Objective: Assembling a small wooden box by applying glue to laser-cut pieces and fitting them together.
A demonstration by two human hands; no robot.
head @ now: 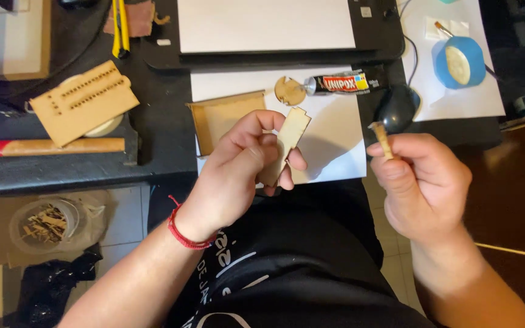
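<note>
Dark table [159, 121] across the upper view, pale tiled floor [126, 212] beneath its left side, brown glossy floor [511, 206] at right catching a light streak.

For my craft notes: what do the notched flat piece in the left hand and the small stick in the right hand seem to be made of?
The notched flat piece in the left hand looks like thin plywood or fibreboard: pale matt tan face, crisp cut notches, possibly laser cut. The small stick pinched by the right hand seems to be the same pale wood, unvarnished; it is too small to tell further.
</note>
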